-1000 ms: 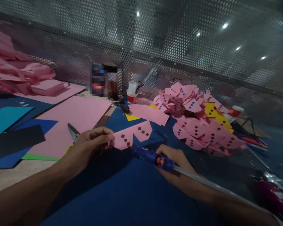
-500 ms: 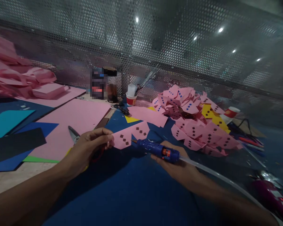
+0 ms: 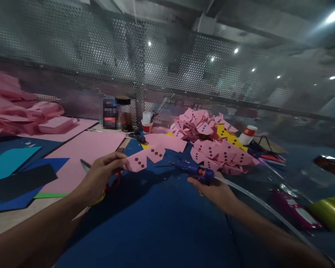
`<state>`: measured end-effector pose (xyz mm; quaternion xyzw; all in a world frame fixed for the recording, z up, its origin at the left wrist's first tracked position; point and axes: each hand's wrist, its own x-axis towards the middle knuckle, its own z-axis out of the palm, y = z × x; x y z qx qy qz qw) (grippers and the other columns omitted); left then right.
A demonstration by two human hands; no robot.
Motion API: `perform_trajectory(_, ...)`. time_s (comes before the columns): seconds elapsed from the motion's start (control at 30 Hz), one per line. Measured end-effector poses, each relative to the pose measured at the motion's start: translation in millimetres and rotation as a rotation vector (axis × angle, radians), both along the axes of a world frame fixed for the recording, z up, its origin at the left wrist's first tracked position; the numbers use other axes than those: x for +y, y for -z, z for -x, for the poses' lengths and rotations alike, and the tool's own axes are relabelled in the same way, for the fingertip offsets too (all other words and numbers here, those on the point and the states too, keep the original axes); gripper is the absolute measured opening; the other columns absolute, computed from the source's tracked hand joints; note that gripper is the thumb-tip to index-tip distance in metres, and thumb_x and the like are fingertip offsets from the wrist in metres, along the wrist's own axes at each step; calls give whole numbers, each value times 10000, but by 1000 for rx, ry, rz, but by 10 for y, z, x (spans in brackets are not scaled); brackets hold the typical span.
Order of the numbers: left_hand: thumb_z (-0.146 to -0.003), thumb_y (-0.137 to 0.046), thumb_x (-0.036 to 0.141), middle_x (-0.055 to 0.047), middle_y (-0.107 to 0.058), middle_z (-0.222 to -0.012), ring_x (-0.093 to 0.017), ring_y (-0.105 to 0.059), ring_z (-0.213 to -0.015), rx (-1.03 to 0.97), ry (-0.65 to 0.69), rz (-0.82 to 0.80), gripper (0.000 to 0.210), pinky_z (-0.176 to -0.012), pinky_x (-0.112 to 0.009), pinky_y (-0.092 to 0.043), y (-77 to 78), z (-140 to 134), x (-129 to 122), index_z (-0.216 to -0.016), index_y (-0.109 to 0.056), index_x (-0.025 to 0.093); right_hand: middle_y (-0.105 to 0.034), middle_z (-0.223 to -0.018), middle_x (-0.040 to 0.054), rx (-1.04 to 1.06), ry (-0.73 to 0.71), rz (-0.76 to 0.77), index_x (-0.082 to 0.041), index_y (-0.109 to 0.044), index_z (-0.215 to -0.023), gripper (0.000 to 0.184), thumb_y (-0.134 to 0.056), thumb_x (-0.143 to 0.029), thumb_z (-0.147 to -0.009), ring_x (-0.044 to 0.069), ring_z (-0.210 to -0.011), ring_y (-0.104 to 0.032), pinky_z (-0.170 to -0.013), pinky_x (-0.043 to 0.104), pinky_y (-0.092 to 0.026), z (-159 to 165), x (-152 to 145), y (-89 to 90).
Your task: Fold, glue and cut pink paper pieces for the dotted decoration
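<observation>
Folded pink paper (image 3: 16, 108) lies heaped at nine o'clock from mid-view on a crowded counter (image 3: 156, 223), with a black sheet (image 3: 28, 182) atop a blue sheet (image 3: 58, 165) at eight. Also at eight, a person's left hand (image 3: 102, 175), its grip pinching one end of a dotted pink strip (image 3: 145, 158), partly hides scissors (image 3: 85, 165). The strip extends between two and three o'clock from that hand, near but apart from a blue glue gun (image 3: 195, 170) aimed toward ten. Dotted pink papers (image 3: 226, 152) are massed at twelve o'clock from the right hand (image 3: 217, 190), its grip closed around the gun. A red-and-white cup (image 3: 248, 134) sits at one.
</observation>
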<state>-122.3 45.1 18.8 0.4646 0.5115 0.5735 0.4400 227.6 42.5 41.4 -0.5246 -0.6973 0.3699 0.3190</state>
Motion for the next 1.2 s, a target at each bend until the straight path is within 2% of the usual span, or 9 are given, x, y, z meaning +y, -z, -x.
perform_trajectory(0.1,-715,-873,413,-19,-700,-803,-191,-616,-760,24,-8,-47,223,-642,-243,-505,-41,-3,2,-762,-761,226,-601,-663,-31,-57,-60,-169,-210,-648,-915,295,-678,-503,-914,148,-589,-560,-551,252,-392,-116,-44,94)
perform_trajectory(0.17,-709,-872,420,-29,-709,-821,-211,-631,-776,36,-29,-73,234,-653,-270,-519,-71,-12,3,-761,-757,224,-685,-789,-5,-214,-119,-290,-207,-660,-1045,229,-677,-398,-919,168,-673,-620,-616,262,-407,-171,-59,126)
perform_trajectory(0.23,-690,-879,413,-30,-703,-810,-222,-637,-781,45,-48,-98,239,-668,-289,-530,-103,-32,2,-741,-748,219,-739,-900,29,-383,-174,-368,-198,-648,-1141,277,-692,-291,-884,199,-765,-672,-676,277,-419,-197,-68,148)
perform_trajectory(0.3,-673,-886,399,-22,-687,-785,-216,-633,-766,44,-53,-125,238,-676,-291,-533,-137,-63,-5,-721,-742,215,-758,-1011,70,-484,-220,-420,-190,-629,-1196,339,-697,-274,-875,238,-879,-701,-740,300,-433,-192,-76,183)
perform_trajectory(0.43,-712,-846,367,-6,-664,-788,-190,-640,-776,29,-35,-171,205,-711,-263,-532,-204,-169,-48,-727,-725,202,-729,-1160,111,-555,-289,-522,-178,-585,-1256,371,-668,-322,-925,274,-1046,-683,-858,345,-445,-141,-92,303)
perform_trajectory(0.57,-710,-822,308,7,-644,-769,-158,-622,-739,10,-11,-201,181,-694,-241,-514,-255,-321,-114,-706,-692,182,-709,-1186,123,-614,-367,-565,-155,-585,-1260,347,-623,-285,-941,282,-1055,-656,-893,367,-444,-107,-117,360)
perform_trajectory(0.73,-688,-795,279,16,-601,-692,-145,-549,-631,-22,-5,-215,166,-569,-231,-452,-320,-503,-172,-702,-659,185,-700,-1151,153,-698,-382,-559,-111,-597,-1241,383,-608,-263,-890,306,-1012,-650,-869,393,-458,-114,-143,276)
perform_trajectory(0.87,-689,-778,286,23,-585,-642,-139,-532,-599,-49,30,-202,170,-546,-228,-426,-342,-592,-192,-688,-640,186,-678,-1208,181,-722,-354,-593,-78,-587,-1297,455,-584,-232,-869,313,-1072,-637,-935,405,-455,-161,-98,240)
perform_trajectory(1.2,-667,-766,243,14,-568,-677,-128,-495,-624,-55,-7,-222,121,-543,-222,-399,-267,-496,-196,-643,-662,186,-675,-1225,175,-739,-295,-601,-72,-583,-1293,439,-541,-198,-875,306,-1141,-615,-1015,418,-433,-290,113,346)
